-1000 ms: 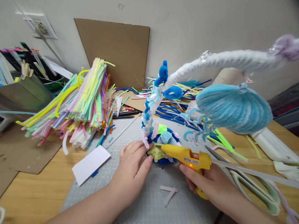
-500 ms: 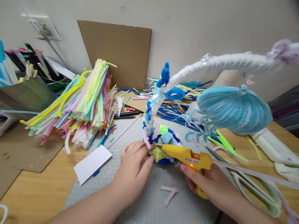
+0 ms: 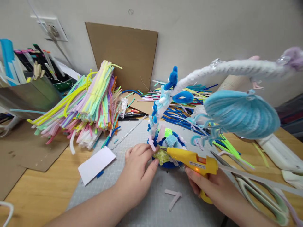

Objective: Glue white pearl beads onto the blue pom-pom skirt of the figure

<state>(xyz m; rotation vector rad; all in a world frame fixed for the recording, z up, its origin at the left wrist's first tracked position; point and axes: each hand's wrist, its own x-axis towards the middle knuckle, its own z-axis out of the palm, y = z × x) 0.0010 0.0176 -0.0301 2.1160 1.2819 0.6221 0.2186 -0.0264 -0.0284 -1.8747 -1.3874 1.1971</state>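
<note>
My right hand point(image 3: 210, 186) grips a yellow glue gun point(image 3: 191, 160), its nozzle touching the blue base point(image 3: 170, 143) of a pipe-cleaner sculpture. My left hand point(image 3: 138, 168) rests curled against that base, fingertips pinching a small yellow-green piece point(image 3: 161, 156). From the base a white stalk point(image 3: 227, 67) arches up and to the right. A light blue jellyfish-like dome point(image 3: 239, 113) hangs under it.
A big heap of pastel pipe cleaners point(image 3: 87, 101) lies at the left, blue ones point(image 3: 175, 113) behind the sculpture. A white card point(image 3: 96, 164) and pink scraps point(image 3: 174, 197) lie on the grey cutting mat point(image 3: 146, 208). Scissors point(image 3: 255, 189) sit at the right. A cardboard sheet point(image 3: 125, 53) leans on the wall.
The view has drifted a little, so everything sits slightly further right. Both hands and the glue gun keep their place at the sculpture's base.
</note>
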